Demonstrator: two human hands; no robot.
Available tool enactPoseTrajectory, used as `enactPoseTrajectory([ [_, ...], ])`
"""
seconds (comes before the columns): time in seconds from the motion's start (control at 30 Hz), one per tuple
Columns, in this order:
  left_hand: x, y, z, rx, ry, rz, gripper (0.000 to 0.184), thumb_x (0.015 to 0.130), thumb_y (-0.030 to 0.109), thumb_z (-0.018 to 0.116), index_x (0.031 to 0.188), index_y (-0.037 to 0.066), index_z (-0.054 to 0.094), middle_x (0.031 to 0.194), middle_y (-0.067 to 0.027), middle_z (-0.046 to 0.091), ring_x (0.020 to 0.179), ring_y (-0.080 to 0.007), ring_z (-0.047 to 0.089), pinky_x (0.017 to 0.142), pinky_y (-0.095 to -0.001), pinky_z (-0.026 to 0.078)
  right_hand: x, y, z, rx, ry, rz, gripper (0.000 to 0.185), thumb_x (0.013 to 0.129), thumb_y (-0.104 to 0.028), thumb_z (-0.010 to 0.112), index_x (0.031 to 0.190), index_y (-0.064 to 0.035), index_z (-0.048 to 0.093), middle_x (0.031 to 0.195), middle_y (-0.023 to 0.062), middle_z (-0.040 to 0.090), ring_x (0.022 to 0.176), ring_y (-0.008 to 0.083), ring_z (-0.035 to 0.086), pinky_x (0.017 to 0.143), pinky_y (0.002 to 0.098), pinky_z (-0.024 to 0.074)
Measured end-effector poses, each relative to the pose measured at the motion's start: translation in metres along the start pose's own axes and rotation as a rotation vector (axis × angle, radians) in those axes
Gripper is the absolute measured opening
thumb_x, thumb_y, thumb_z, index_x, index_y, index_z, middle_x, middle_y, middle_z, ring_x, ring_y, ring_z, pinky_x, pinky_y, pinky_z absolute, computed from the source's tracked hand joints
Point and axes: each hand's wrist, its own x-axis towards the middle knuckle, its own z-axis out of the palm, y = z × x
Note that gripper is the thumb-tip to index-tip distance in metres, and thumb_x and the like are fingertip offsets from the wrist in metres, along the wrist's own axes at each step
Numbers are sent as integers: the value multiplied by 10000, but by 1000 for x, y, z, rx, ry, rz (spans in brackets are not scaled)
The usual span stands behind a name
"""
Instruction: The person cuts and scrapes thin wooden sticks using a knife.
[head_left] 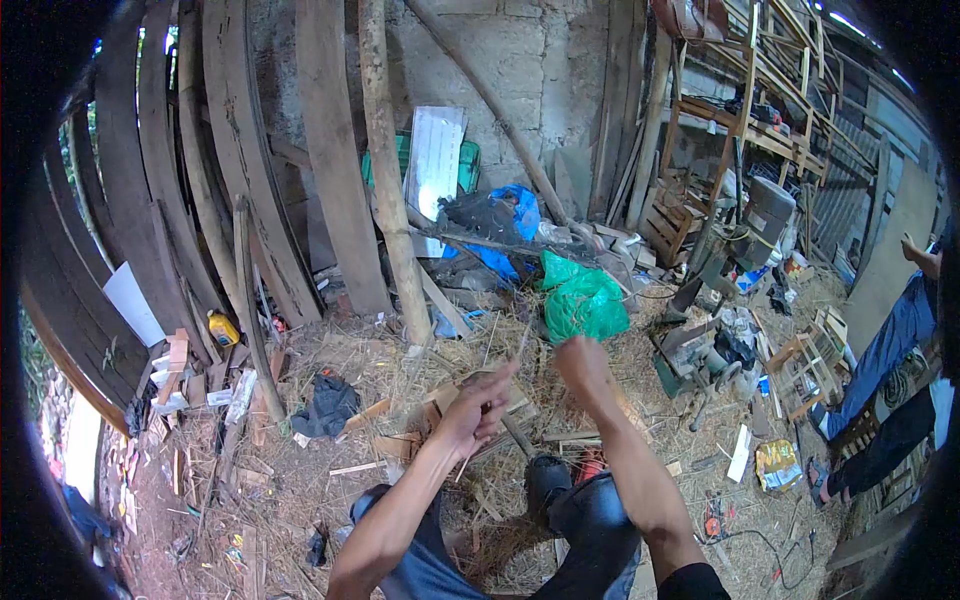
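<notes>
- Two bare hands show in the head view, raised above a straw-covered floor [290, 500]; the left hand [475, 412] sits nearer the body, the right hand [583, 362] farther out, just below the green bag [588, 303] in this view.
- The thin strip [461, 469] is at the left hand: a piece shows below the palm, and a faint pale line past the fingertips may be its other end.
- Left fingers are partly stretched, partly bent; whether they pinch the strip, I cannot tell. Right fingers are curled into a fist.
- The step in hand looks like handling the strip between both hands; the next move would seem to call for a steady left hold and a controlled right hand.
- Hidden: the inside of the right fist, and anything in it. Hard to make out: a red thing [592, 463] partly behind the person's leg [600, 520]. Cut off: another person [885, 340] at the right edge.
</notes>
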Motion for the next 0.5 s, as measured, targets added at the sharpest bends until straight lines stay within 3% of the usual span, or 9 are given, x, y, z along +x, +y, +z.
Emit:
enactPoseTrajectory([
  [0.03,-4,-4,-1,8,-36,-30,422,950,209,482,1362,154,412,685,64,343,453,-21,243,368,-168,194,4,8,-1,-26,28,151,185,769,-205,581,695,-63,675,680,191,638,633,378,636,587,463,518],
  [0.17,-1,-2,-7,37,7,3,418,943,221,499,1349,149,432,705,59,354,465,-22,258,383,-162,209,-8,14,-1,-6,110,119,160,750,-193,593,701,-67,680,695,207,637,631,384,631,579,467,512],
  [0.23,7,-8,-13,52,23,47,416,941,223,505,1345,150,440,712,58,357,469,-22,263,384,-161,212,-22,-16,-20,131,58,-245,160,758,-206,594,716,-79,680,681,202,636,642,373,637,588,470,515],
  [0.27,11,-9,-15,81,39,86,414,938,225,510,1341,150,447,719,57,360,474,-21,269,386,-160,215,-23,-25,-13,127,58,-253,160,758,-206,594,716,-79,680,681,202,636,642,373,637,588,470,515],
  [0.33,14,-16,-14,61,20,88,413,939,227,510,1342,155,451,717,58,364,472,-21,267,387,-160,214,-23,-34,1,61,-79,-235,159,766,-225,598,762,-94,687,661,194,630,657,368,638,609,468,518],
  [0.47,2,-7,-1,122,23,26,396,953,190,496,1346,163,460,696,67,367,462,-12,257,392,-159,221,-5,-15,3,55,-15,-204,187,786,-240,596,774,-78,689,630,202,611,666,380,635,621,466,519],
  [0.5,-1,-9,2,122,21,29,396,953,190,496,1346,163,460,696,67,367,462,-12,257,392,-159,221,5,-1,3,6,24,-37,204,794,-245,593,765,-69,693,630,208,609,684,380,638,626,464,518],
])
